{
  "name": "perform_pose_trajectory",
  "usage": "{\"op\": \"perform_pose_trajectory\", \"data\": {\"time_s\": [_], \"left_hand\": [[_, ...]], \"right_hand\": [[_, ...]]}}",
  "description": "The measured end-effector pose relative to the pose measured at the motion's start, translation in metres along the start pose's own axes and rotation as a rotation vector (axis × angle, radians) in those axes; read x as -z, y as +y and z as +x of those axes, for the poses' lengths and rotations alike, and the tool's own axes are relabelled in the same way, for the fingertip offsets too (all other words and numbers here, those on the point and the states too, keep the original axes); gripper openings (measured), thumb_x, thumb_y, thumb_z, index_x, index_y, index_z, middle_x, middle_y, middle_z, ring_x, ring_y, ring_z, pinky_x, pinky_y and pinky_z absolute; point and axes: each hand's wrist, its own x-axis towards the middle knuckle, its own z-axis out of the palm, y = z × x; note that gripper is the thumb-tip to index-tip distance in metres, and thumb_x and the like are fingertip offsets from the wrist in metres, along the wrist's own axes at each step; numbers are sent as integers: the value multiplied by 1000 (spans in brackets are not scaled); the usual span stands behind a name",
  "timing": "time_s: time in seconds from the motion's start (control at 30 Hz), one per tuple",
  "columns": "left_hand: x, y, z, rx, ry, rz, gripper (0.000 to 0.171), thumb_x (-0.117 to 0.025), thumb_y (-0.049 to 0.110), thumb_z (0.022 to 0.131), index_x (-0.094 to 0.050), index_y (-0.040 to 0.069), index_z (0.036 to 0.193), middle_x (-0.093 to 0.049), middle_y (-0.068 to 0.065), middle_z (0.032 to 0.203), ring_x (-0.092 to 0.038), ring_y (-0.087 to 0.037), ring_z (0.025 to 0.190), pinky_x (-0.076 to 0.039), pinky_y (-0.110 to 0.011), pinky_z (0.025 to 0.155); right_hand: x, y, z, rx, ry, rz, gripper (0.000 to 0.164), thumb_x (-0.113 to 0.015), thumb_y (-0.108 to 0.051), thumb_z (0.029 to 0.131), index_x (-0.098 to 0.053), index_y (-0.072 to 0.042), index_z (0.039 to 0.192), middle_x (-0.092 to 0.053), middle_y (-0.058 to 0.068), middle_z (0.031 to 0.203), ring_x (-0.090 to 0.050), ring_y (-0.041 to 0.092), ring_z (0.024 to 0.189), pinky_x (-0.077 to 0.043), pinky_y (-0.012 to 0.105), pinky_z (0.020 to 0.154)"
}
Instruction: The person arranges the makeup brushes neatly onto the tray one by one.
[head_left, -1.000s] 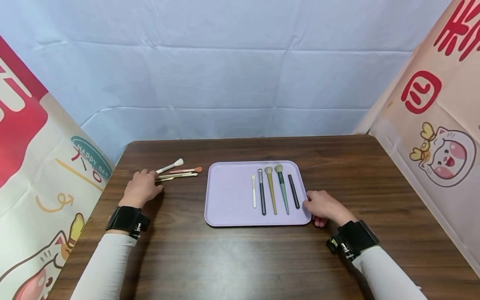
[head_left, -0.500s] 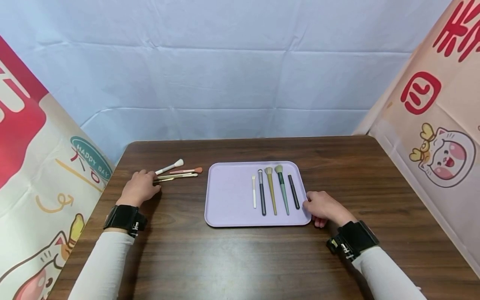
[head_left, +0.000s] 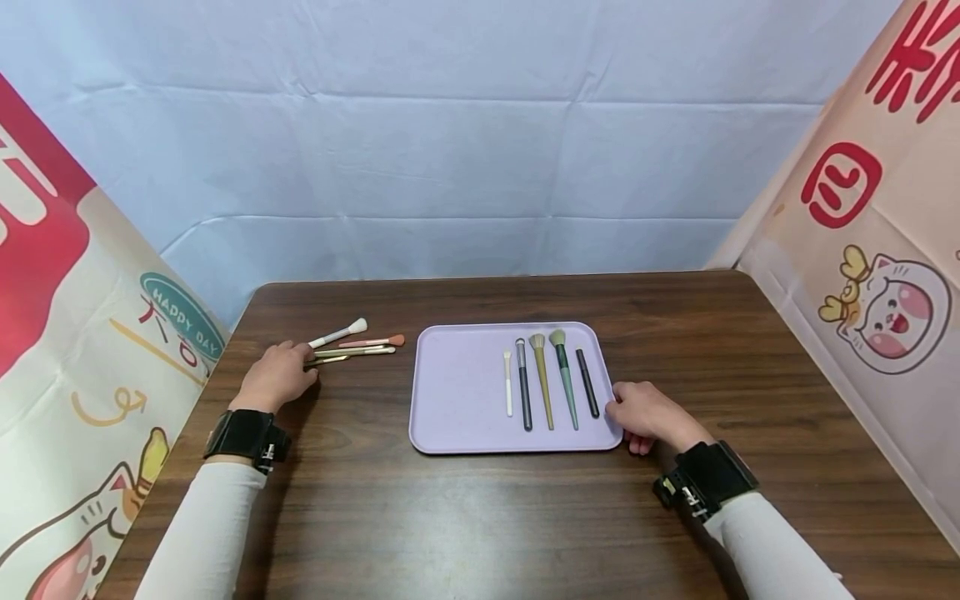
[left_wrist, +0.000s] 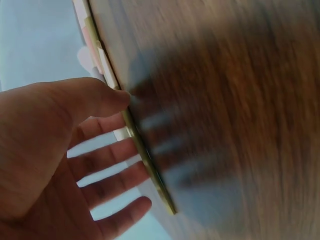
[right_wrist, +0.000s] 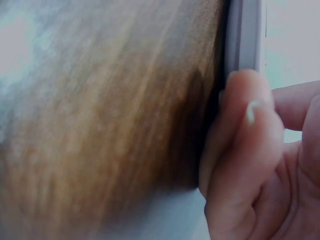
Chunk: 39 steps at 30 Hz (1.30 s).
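Left of centre in the head frame, the left hand (head_left: 273, 375) is resting at the handle ends of a loose pile of brushes (head_left: 375, 351) on the brown table (head_left: 465, 517). Uppermost in the pile, a white brush (head_left: 337, 333) is pointing its head to the upper right; an orange-headed brush (head_left: 372, 341) is lying just below. By the left wrist view, the thumb (left_wrist: 107, 97) is touching an olive-handled brush (left_wrist: 142, 145), with the fingers (left_wrist: 110, 156) spreading nearly straight behind it. Whether the hand is pinching this brush, cannot tell.

Right of centre, the right hand (head_left: 651, 412) is gripping the lilac tray (head_left: 453, 392) near its lower right corner, fingers curling at the rim. The tray is sitting mid-frame. On its right half five brushes are lying apart in a row, running roughly top to bottom; left to right: short white brush (head_left: 508, 383), dark grey brush (head_left: 523, 385), olive-gold brush (head_left: 542, 382), green brush (head_left: 565, 379), black brush (head_left: 588, 383). Across the upper frame, a pale blue cloth (head_left: 450, 150) is hanging.
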Motion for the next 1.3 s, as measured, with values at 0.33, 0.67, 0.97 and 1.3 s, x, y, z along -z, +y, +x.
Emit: {"op": "perform_pose_trajectory", "data": {"time_s": [0.33,0.67,0.97,1.3], "left_hand": [[-3,-10,4,-216,73,49,5,-71,2,92,-66,5,91,-61,-9,87,-58,-25,80,-49,-45,73],[-1,-7,8,-234,-24,4,7,-65,6,98,-63,5,91,-59,-4,83,-51,-20,75,-44,-41,70],[9,13,6,-204,-60,-29,6,-60,6,100,-61,1,96,-55,-7,81,-48,-19,69,-41,-38,65],[10,43,11,-231,-52,-25,18,-56,5,98,-57,6,80,-43,1,65,-37,-14,57,-32,-33,60]], "right_hand": [[0,0,1,4,-3,-5,14,-44,-11,96,-53,-2,89,-60,12,65,-61,18,45,-53,32,44],[1,-1,0,3,-14,-7,14,-45,-11,97,-54,-2,90,-60,12,66,-61,18,46,-53,31,44],[2,0,1,5,-18,-8,14,-45,-11,97,-54,-1,91,-60,12,66,-61,18,45,-53,31,44],[1,0,1,0,-12,-12,13,-45,-11,97,-54,-2,91,-60,12,66,-61,19,46,-53,32,44]]}}
